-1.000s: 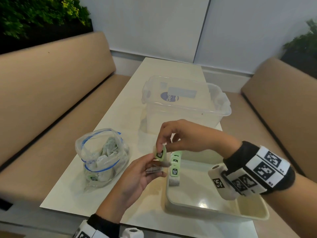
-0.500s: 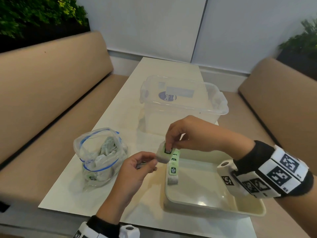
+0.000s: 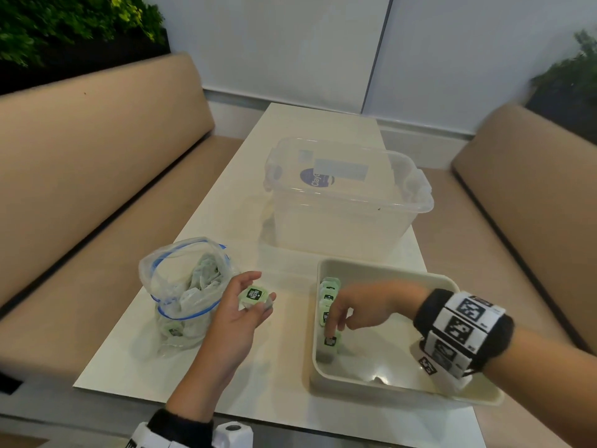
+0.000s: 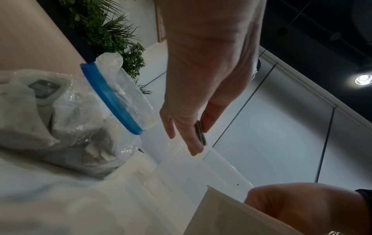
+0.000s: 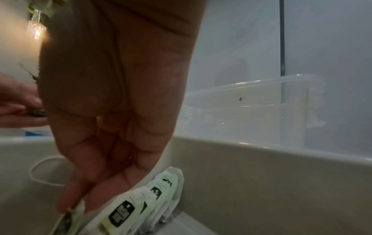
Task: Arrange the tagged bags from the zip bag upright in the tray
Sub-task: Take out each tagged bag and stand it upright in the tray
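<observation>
A cream tray (image 3: 387, 270) holds a row of green tagged bags (image 3: 329, 297) standing along its left wall. My right hand (image 3: 334, 333) reaches down inside the tray and pinches one more tagged bag (image 3: 330, 342) at the near end of that row. The right wrist view shows these fingertips (image 5: 66, 205) on the bag's top (image 5: 66, 221), beside the leaning row (image 5: 141, 198). My left hand (image 3: 261, 291) hovers palm up between the tray and the zip bag (image 3: 184, 286). It pinches another tagged bag (image 3: 254, 294) between thumb and fingers. The open zip bag holds several more.
A large clear plastic container (image 3: 349, 202) stands just behind the tray, on the narrow white table (image 3: 290, 130). Tan benches run along both long sides. The tray's right part has bare floor. The table's front edge lies close below my left wrist.
My right hand took a tagged bag from above the table down into the tray, to the row's near end. My left hand drew back left toward the zip bag, still holding a bag.
</observation>
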Tool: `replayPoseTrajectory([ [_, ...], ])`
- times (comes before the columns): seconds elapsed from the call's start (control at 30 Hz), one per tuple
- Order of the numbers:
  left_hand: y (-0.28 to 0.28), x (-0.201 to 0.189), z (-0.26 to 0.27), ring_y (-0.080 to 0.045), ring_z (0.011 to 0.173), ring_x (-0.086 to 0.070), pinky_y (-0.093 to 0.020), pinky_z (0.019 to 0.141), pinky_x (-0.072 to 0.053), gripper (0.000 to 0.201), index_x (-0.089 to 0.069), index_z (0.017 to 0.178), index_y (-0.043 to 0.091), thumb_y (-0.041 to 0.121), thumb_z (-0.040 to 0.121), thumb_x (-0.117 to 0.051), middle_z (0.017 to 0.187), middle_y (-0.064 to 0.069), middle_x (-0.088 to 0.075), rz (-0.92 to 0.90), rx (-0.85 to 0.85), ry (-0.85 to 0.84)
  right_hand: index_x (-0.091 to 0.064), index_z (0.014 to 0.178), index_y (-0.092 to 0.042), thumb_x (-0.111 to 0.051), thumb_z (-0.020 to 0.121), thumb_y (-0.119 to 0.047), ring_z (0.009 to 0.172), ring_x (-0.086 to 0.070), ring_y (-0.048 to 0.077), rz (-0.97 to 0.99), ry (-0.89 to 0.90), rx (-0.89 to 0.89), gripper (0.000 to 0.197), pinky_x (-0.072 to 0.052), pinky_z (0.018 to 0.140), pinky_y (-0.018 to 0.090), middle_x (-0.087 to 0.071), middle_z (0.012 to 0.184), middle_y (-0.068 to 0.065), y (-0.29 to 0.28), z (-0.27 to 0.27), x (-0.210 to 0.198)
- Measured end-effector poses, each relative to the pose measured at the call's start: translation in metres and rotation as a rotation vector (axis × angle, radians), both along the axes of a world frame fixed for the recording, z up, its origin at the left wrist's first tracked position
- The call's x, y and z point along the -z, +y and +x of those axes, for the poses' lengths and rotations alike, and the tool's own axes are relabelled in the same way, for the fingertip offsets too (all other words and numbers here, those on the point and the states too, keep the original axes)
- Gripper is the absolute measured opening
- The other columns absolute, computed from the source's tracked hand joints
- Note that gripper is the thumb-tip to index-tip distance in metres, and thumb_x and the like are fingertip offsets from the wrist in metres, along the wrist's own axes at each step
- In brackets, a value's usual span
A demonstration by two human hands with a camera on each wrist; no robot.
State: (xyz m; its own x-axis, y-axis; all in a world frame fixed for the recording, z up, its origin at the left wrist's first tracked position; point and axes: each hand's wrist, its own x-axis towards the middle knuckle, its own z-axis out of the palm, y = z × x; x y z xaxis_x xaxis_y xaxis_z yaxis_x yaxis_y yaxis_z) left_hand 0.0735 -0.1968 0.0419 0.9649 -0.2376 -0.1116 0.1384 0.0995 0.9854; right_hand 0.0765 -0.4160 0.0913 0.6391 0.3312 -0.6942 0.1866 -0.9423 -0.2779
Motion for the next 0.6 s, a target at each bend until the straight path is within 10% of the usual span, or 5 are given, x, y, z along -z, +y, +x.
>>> replayPoseTrajectory([
  [0.4,-0.004,-0.008,-0.002,-0.018,0.091,-0.071,-0.017,0.070,-0.054,0.039,-0.042,0.122,0.012,-0.005,0.090,-0.055,0.093,-0.015,-0.074,-0.151,0.054,0.083,-0.055,0.131,-0.016,-0.045,0.087,-0.005,0.118,-0.052,0.024,-0.160,-0.101,-0.053,0.046,-0.041,0.099,0.029,-0.055,0.130,0.006,0.001,0.012,0.021],
  [0.6,-0.010,-0.016,-0.005,-0.021,0.091,-0.071,-0.021,0.076,-0.055,0.037,-0.039,0.116,0.008,-0.006,0.087,-0.058,0.090,-0.016,-0.074,-0.062,0.207,0.036,-0.062,0.112,-0.017,-0.057,0.092,-0.029,0.087,-0.059,0.006,0.358,-0.445,0.182,0.024,-0.042,0.070,0.005,-0.064,0.104,-0.005,0.006,0.011,-0.023],
])
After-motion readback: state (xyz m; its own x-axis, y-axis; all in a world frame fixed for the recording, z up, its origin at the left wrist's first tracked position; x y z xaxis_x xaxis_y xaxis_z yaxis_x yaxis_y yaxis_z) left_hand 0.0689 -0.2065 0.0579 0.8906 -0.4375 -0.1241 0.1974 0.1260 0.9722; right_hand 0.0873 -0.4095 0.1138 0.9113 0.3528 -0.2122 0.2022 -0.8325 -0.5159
